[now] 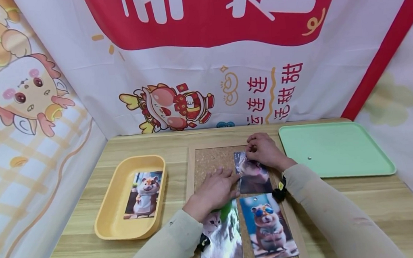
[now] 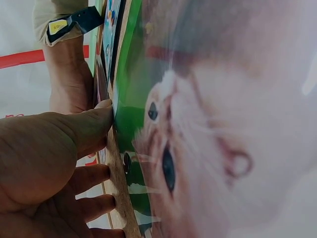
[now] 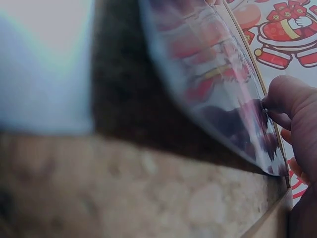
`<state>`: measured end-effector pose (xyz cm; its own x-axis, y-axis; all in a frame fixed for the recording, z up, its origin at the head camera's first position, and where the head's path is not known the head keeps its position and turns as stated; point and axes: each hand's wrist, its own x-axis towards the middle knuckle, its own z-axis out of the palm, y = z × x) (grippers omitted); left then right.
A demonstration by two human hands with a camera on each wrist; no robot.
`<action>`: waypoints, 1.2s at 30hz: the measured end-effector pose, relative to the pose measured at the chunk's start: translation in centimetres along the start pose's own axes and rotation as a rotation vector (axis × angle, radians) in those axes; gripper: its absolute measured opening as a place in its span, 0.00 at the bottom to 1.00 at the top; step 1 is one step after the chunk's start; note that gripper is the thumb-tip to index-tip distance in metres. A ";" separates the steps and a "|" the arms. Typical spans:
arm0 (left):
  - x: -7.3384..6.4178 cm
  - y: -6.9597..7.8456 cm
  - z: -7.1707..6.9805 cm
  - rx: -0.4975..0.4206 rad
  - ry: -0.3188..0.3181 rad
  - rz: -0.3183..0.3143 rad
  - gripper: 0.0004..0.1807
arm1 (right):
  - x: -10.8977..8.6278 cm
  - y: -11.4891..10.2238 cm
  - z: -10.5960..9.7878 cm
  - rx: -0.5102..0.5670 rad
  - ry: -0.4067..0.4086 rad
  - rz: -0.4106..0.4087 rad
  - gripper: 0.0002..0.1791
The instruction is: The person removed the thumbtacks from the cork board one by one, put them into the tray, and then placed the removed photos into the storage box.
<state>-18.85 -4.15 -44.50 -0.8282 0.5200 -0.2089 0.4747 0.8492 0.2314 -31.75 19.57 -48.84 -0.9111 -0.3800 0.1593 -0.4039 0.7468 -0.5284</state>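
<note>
A cork board [image 1: 214, 154] in a wooden frame carries several glossy pictures. My right hand [image 1: 266, 150] is at the top of a dark animal picture [image 1: 255, 182], its thumb and fingers pinching a small shiny thumbtack [image 3: 265, 106] against it. This picture bows away from the cork in the right wrist view. My left hand [image 1: 215, 189] lies with fingers spread on the board, index finger at that picture's left edge. Below it is a kitten picture [image 1: 226, 241], partly covered by the left hand and sleeve. A hamster picture with sunglasses [image 1: 269, 229] has a tack near its top edge.
A yellow tray [image 1: 106, 218] at the left holds a picture of a hamster in an apron [image 1: 146, 194]. At the right lies a green tray [image 1: 339, 147] with one small tack [image 1: 309, 158]. A printed cloth [image 1: 194, 65] hangs behind the table.
</note>
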 end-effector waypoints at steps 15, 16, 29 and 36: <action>0.0 0.1 0.0 0.009 -0.012 -0.001 0.34 | -0.2 0.3 -0.4 0.040 -0.047 -0.021 0.05; 0.0 0.1 0.0 0.009 -0.012 -0.001 0.34 | -0.2 0.3 -0.4 0.044 -0.051 -0.022 0.05; -0.1 0.1 -0.1 -0.006 -0.016 -0.007 0.34 | -0.3 0.5 -0.7 0.124 -0.061 0.011 0.05; -0.2 0.0 0.0 -0.005 -0.011 -0.005 0.34 | -0.3 0.4 -0.6 0.121 -0.056 -0.004 0.06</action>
<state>-18.69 -4.20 -44.43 -0.8274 0.5164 -0.2205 0.4689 0.8515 0.2346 -31.69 20.33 -48.63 -0.9022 -0.4154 0.1163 -0.3916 0.6754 -0.6249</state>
